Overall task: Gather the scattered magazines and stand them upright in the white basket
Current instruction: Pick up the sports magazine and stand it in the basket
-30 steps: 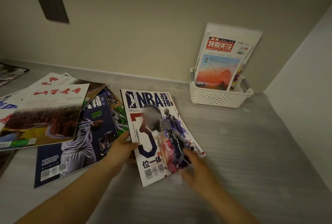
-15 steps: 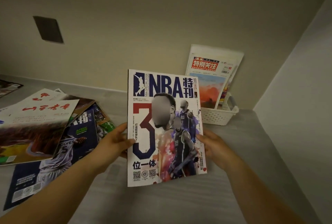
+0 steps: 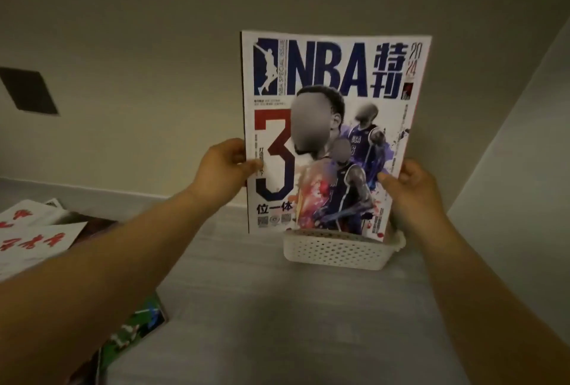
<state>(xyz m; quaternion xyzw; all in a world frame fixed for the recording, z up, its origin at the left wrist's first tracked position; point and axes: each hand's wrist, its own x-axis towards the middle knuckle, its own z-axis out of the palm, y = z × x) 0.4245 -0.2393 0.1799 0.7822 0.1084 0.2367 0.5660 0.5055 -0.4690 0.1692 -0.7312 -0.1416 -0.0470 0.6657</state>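
We hold the NBA magazine [image 3: 333, 125] upright in both hands, cover toward us, directly above the white basket [image 3: 337, 250] that sits on the grey desk [image 3: 277, 307] near the corner of the beige wall [image 3: 154, 45]. Our left hand [image 3: 222, 168] has its grip closed on the magazine's left edge, thumb on the cover; our right hand [image 3: 413, 187] has its grip closed on the lower right edge, thumb likewise pressed to the front. The magazine's bottom edge meets the basket's rim on the right and appears to dip just inside it, though the view does not make this certain, while its lower left corner overhangs the basket's left side. At far left, more scattered magazines lie flat on the desk: a white cover with red characters [image 3: 34, 242], and below our left forearm a green-covered issue [image 3: 135, 332]. A dark rectangular plate [image 3: 29, 91] is set into the wall at left.
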